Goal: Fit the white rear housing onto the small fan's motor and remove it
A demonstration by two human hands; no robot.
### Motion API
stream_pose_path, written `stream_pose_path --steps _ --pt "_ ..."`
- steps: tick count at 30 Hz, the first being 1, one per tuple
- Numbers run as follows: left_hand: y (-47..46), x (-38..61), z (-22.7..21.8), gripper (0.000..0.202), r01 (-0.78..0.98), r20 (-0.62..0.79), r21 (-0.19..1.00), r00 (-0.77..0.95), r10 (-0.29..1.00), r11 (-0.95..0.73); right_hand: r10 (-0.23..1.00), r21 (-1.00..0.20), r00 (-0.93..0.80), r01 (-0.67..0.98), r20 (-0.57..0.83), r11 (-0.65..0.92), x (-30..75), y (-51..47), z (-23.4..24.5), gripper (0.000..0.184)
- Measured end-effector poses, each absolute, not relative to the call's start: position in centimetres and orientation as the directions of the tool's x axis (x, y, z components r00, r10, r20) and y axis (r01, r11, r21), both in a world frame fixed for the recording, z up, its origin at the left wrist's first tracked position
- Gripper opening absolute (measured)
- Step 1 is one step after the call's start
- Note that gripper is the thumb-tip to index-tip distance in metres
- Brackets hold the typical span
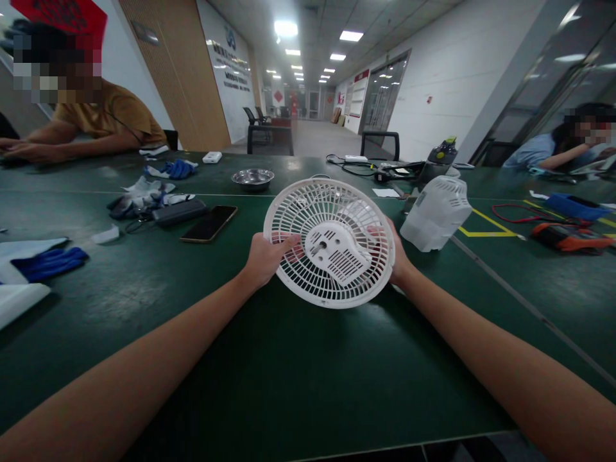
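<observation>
The left hand (264, 260) was closed on the left rim of the white fan grille (332, 282), thumb across the ribs; the right hand (395, 256) gripped the right rim, fingers showing through the bars. The grille was tilted just above the green counter (289, 372), a white housing (437, 213) lying near its right. This looked like a hold-and-turn step; any next move called for even grips on both rims

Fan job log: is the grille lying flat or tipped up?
Tipped up: the left hand and right hand hold the grille by its sides, face toward the camera. Whether its lower edge touches the table: cannot tell.
</observation>
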State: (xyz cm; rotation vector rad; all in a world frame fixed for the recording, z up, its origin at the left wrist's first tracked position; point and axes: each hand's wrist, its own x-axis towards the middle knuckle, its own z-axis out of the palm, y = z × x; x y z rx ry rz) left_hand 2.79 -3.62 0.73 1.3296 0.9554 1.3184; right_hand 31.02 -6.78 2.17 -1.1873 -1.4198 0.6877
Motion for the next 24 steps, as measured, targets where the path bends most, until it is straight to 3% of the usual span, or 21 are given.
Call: stream_pose_path --steps 3,5,10,13,15,17,19,21,24 --pt "-3.6 2.6 0.6 0.025 -0.063 0.213 0.976 0.087 0.973 -0.208 0.828 -0.738 0.269 0.633 0.492 0.234 34.0 -6.1 2.5 0.077" --pt "-3.4 2.5 0.4 0.024 -0.046 0.210 0.977 0.080 0.974 -0.207 0.800 -0.594 0.254 0.790 0.544 0.153 35.6 -5.8 2.4 0.077" --pt "-2.8 2.2 0.0 0.025 -0.006 0.186 0.983 0.069 0.980 -0.186 0.845 -0.424 0.212 0.906 0.490 0.018 36.8 -5.1 1.6 0.074" --pt "-2.6 1.9 0.2 0.025 -0.001 0.138 0.990 0.050 0.989 -0.138 0.797 -0.315 0.151 0.948 0.585 0.052 37.0 -5.1 2.1 0.067" --pt "-2.4 1.6 0.3 0.026 -0.004 0.097 0.995 0.039 0.995 -0.097 0.696 -0.254 0.156 0.966 0.701 0.040 37.9 -5.4 3.2 0.064" --pt "-2.0 1.3 0.3 0.028 -0.014 0.064 0.998 0.033 0.997 -0.064 0.552 -0.256 0.234 0.966 0.800 -0.039 39.5 -5.9 4.2 0.066" --pt "-1.7 1.2 0.2 0.029 -0.020 0.045 0.999 0.032 0.998 -0.044 0.436 -0.337 0.364 0.931 0.823 -0.142 41.6 -6.1 4.5 0.079" --pt "-1.5 1.1 0.1 0.029 -0.025 0.033 0.999 0.030 0.999 -0.032 0.453 -0.474 0.499 0.863 0.739 -0.178 43.7 -6.0 4.1 0.094" --pt "-1.4 1.1 0.0 0.027 -0.042 0.014 0.999 0.040 0.999 -0.012 0.572 -0.706 0.677 0.672 0.463 -0.223 45.9 -5.0 2.6 0.103"
